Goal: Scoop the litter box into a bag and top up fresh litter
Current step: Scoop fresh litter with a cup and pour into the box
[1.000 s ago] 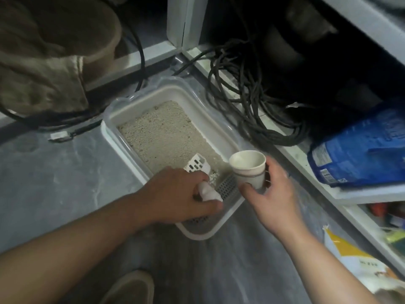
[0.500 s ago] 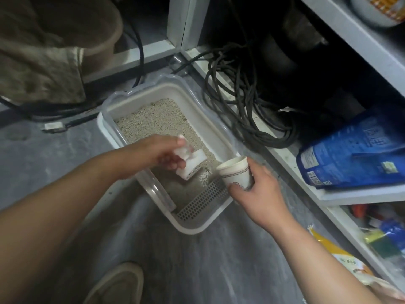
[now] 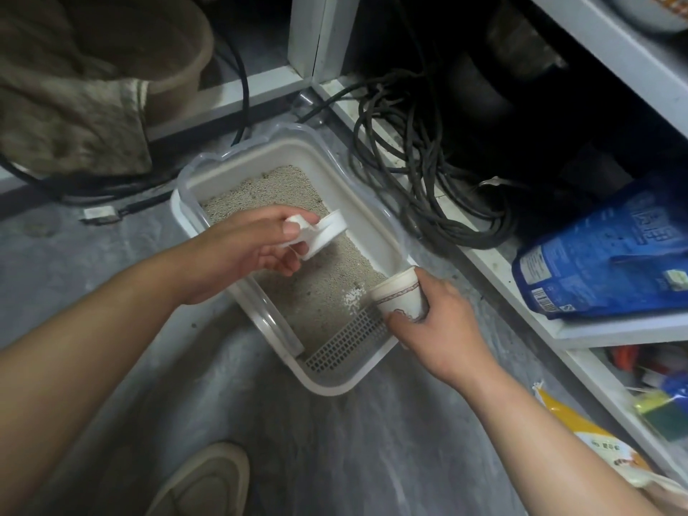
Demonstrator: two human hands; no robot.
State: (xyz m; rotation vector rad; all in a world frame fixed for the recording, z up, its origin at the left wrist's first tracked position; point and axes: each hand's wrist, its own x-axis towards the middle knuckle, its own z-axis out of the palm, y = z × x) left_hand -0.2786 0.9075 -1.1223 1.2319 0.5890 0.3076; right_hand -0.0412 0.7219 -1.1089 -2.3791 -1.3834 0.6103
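A white litter box (image 3: 337, 383) with a clear rim lies on the grey floor, filled with beige litter (image 3: 298, 191). A small heap of white pellets (image 3: 353, 301) sits near its slotted grate (image 3: 344, 348). My left hand (image 3: 249, 251) grips a white slotted scoop (image 3: 325, 232) above the middle of the litter. At the box's right edge, my right hand (image 3: 435, 325) holds a paper cup (image 3: 400, 294) tilted toward the litter.
Coiled black cables (image 3: 420, 173) lie right of the box on a low shelf. A blue bag (image 3: 610, 251) rests on a shelf at right, a yellow bag (image 3: 595, 445) below it. Brown cloth (image 3: 74, 117) covers a tub at far left. My shoe (image 3: 203, 482) is near the bottom.
My left hand lifted the scoop from the near end of the box and carried it toward the middle. The right hand lowered and tilted the cup at the box's edge.
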